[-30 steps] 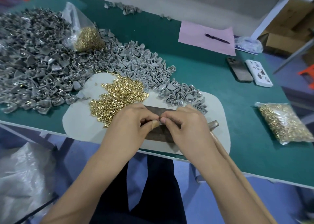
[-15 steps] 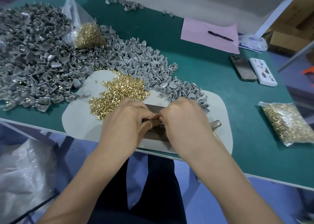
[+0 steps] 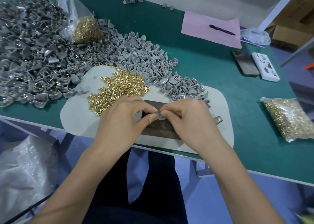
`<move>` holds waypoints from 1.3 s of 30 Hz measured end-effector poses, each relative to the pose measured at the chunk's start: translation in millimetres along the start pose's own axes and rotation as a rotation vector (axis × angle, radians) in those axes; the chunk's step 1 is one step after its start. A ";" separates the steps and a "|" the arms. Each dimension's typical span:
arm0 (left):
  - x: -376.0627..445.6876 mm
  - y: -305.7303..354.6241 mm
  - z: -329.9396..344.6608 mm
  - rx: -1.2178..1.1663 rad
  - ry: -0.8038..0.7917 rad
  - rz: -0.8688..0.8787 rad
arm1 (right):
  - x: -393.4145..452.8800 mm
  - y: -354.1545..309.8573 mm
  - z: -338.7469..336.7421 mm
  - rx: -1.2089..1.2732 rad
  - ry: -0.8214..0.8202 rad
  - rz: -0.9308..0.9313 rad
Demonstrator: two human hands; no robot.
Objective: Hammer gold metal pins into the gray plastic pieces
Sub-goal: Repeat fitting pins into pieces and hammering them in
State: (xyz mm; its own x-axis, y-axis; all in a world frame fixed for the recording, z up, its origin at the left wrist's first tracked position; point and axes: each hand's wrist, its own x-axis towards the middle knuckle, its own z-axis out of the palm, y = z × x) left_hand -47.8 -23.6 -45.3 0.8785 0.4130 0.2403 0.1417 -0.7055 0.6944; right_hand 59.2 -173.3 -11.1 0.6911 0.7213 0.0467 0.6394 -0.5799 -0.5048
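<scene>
Head view looks down on two bare hands meeting over a dark, scuffed metal block [image 3: 159,126]. The left hand [image 3: 119,120] and the right hand [image 3: 190,120] have their fingertips drawn in narrow, pinching one small gray plastic piece [image 3: 160,116] between them; the left thumb [image 3: 152,118] wears a tan wrap at its tip. Whether a pin sits in that piece is too small to tell. Just beyond the left knuckles lies a loose heap of shiny gold pins [image 3: 119,89], short with flat heads, on a pale rounded mat [image 3: 76,120]. Beyond the right fingers, matte gray pieces [image 3: 141,60] with curved, wedge-like shapes spill in a long pile across the green table [image 3: 203,67]. Peeking out past the right wrist is a dull metal hammer head [image 3: 218,120]. Well off to the right rests a crinkled clear bag of pins [image 3: 287,120].
</scene>
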 end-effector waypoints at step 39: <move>-2.1 -1.3 4.4 0.132 0.085 0.068 | -7.1 1.8 12.5 -0.080 0.128 -0.063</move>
State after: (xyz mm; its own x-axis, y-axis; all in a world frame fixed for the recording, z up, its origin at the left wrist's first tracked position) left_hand -47.8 -26.1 -49.7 0.8469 0.4050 0.3446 0.1467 -0.8008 0.5806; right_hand 51.3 -174.7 -23.1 0.6828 0.7059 0.1883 0.7041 -0.5670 -0.4274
